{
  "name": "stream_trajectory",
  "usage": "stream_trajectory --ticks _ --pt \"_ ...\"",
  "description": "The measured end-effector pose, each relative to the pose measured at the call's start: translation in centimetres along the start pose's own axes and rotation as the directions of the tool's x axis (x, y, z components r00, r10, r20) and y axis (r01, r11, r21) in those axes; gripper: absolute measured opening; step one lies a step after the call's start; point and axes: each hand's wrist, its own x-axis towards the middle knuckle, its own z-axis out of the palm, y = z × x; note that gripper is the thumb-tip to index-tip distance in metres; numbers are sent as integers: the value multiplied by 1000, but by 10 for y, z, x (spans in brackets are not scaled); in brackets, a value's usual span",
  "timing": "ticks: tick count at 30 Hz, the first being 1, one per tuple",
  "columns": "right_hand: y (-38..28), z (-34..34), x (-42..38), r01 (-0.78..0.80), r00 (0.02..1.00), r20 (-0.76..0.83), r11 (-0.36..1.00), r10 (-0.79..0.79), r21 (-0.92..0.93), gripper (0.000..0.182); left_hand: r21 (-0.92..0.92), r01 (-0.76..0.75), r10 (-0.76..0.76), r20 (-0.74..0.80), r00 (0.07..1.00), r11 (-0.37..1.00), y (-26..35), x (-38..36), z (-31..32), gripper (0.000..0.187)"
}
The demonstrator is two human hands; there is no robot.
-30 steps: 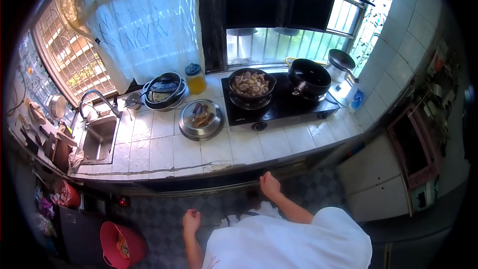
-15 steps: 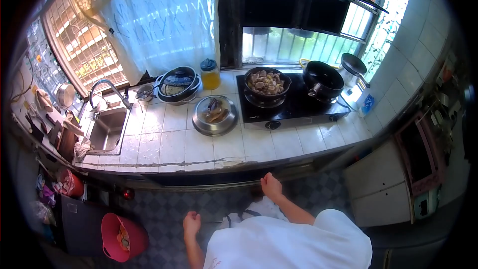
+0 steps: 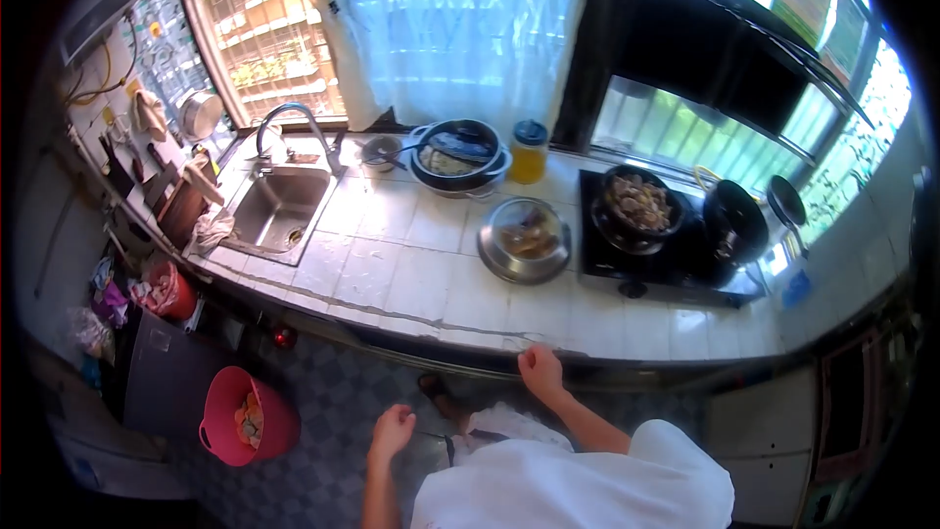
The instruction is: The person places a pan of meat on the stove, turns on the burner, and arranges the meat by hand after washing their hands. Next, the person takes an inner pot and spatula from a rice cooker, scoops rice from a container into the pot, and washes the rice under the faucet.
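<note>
My left hand (image 3: 394, 429) hangs in front of my body over the floor, its fingers curled in and nothing visible in them. Close to the counter's front edge is my right hand (image 3: 541, 372), also curled into a loose fist with nothing to be seen in it. Behind it, on the white tiled counter (image 3: 411, 284), sits a shiny metal bowl (image 3: 493, 259) with brownish food in it. A dark pan (image 3: 627, 241) on the stove holds chunks of food (image 3: 638, 202). Neither hand touches these things.
Left on the counter is a sink (image 3: 279, 204) with a curved faucet (image 3: 284, 110). A two-handled pot (image 3: 460, 184) and a jar of yellow liquid (image 3: 529, 159) stand at the back. An empty-looking wok (image 3: 734, 220) sits right. A pink bin (image 3: 227, 421) stands on the floor.
My view has swung left, so the counter, sink and stove appear further right. A dark sandal shows below me now. Both hands stay curled, with nothing taken up.
</note>
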Motion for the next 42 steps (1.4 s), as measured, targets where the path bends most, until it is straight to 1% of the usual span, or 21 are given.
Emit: stream_trajectory --ticks 3,4,6,10,13,15,16,18,20,22,23,24,26,29,31,32,34,35,36,39,42 --pt "-34 57 39 162 987 -26 985 -160 67 12 -29 -77 76 -8 997 997 7 42 -50 28" --pt "-50 76 53 171 985 -22 981 -170 92 12 -16 -125 125 -3 992 992 11 59 -70 26" --pt "-87 109 82 163 983 52 964 -178 208 13 23 -125 126 -34 991 992 14 93 -105 26" --pt "-166 178 135 123 989 40 937 -144 326 14 195 -253 247 56 967 948 8 154 -166 24" --pt "-213 228 164 87 990 65 914 -122 396 14 211 -216 212 43 976 953 0 186 -200 24" --pt "-238 258 180 83 986 94 899 -136 429 14 53 -134 137 -55 989 990 -11 202 -216 25" --pt "-250 271 188 86 982 113 886 -154 456 14 47 -126 129 -60 990 991 -19 208 -223 25" --pt "-273 293 204 116 975 120 888 -188 445 14 -157 -55 33 -139 990 986 -41 220 -235 24" --pt "-292 318 222 114 972 134 885 -193 452 14 -232 -70 35 -153 988 970 -85 236 -245 22" --pt "-307 348 239 143 971 114 889 -211 434 14 -560 -2 -26 -42 999 829 -115 256 -266 19" --pt "-315 364 248 159 972 97 903 -214 400 15 -607 57 -58 18 998 792 -133 269 -278 17" --pt "-322 380 256 170 974 80 916 -213 363 15 -614 49 -48 19 999 788 -145 285 -293 17" --pt "-339 416 280 158 980 59 927 -189 340 16 -713 87 -44 79 996 695 -172 318 -323 17" --pt "-355 483 336 138 990 4 975 -140 172 18 -659 7 82 105 991 752 -213 387 -369 18" --pt "-381 512 381 142 990 -33 982 -139 127 17 -593 -19 122 134 983 805 -224 422 -405 19" --pt "-389 528 398 130 992 -19 986 -129 103 17 -641 10 132 173 976 768 -230 438 -419 19" --pt "-396 563 437 145 989 -47 988 -143 56 17 -629 -17 187 205 961 777 -235 464 -443 19" --pt "-380 588 470 297 954 34 954 -299 51 17 -589 26 158 260 953 808 -233 474 -455 19" --pt "-401 587 485 296 950 82 953 -300 62 18 -594 -17 207 252 945 804 -242 485 -456 20" --pt "-422 609 525 195 966 193 975 -172 -105 27 -664 40 224 308 924 747 -244 499 -463 20" --pt "-417 640 562 254 949 254 930 -187 -266 32 -749 163 205 372 905 642 -260 502 -450 24"
